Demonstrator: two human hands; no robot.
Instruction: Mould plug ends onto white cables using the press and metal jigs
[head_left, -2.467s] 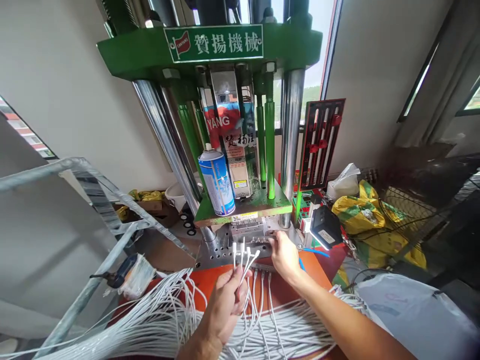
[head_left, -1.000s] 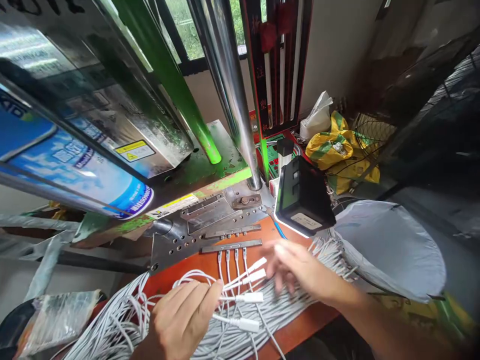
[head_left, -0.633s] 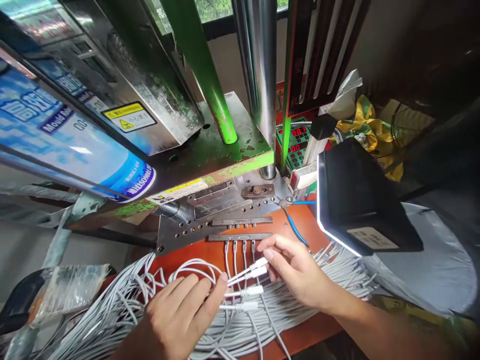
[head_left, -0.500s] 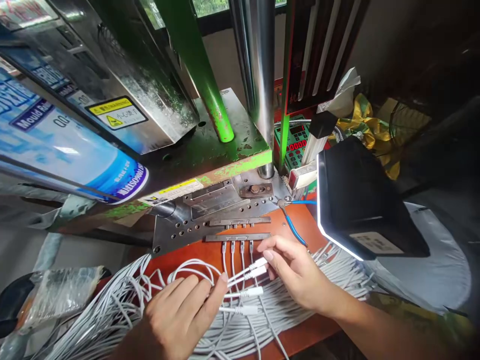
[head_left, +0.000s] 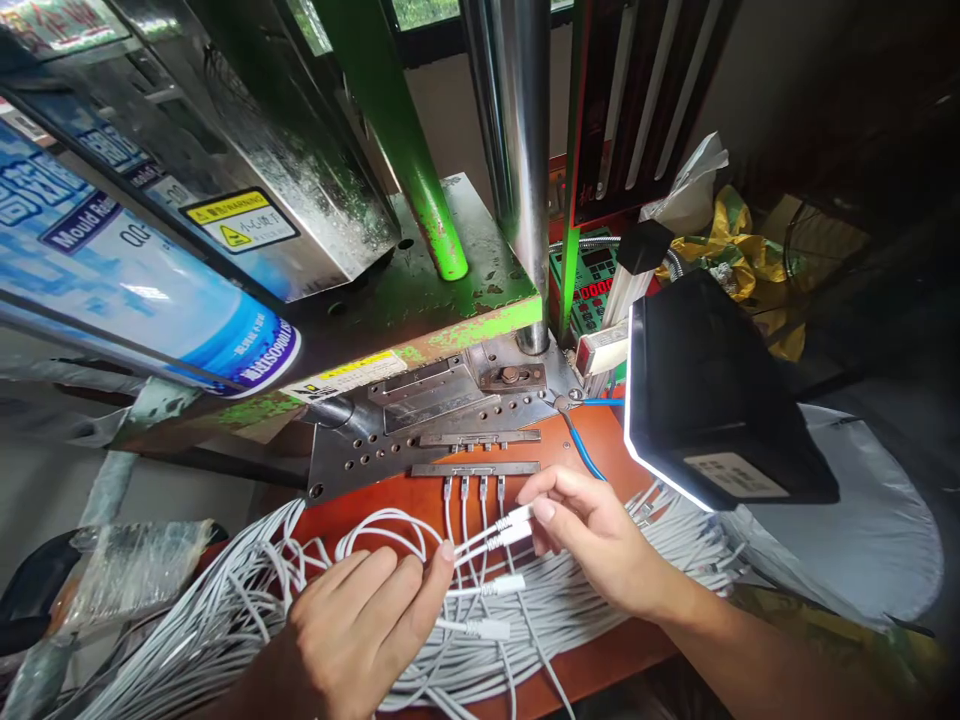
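Note:
My left hand (head_left: pixel 371 620) is closed around several white cables, whose moulded plug ends fan out to the right. Two of those white cable plugs (head_left: pixel 514 525) reach my right hand (head_left: pixel 592 535), whose thumb and forefinger pinch the upper one. Two lower plugs (head_left: pixel 491 629) stick out freely past my left thumb. Just beyond the hands lies a metal mould bar (head_left: pixel 476 470) with several cable connectors (head_left: pixel 484 488) seated along its near edge. A second metal bar (head_left: pixel 480 438) with small pins lies behind it.
A green press plate (head_left: pixel 480 300) overhangs the steel base plate (head_left: pixel 352 460). Blue-handled pliers (head_left: pixel 583 450) lie right of the bars. A black lamp (head_left: pixel 720 400) stands at right. Bundled white cables (head_left: pixel 585 590) spread over the red-brown table (head_left: pixel 390 505). A spray can (head_left: pixel 172 290) is at left.
The lower free plugs have shifted slightly left and down. Both hands keep nearly the same place and grip. The camera view has moved a little.

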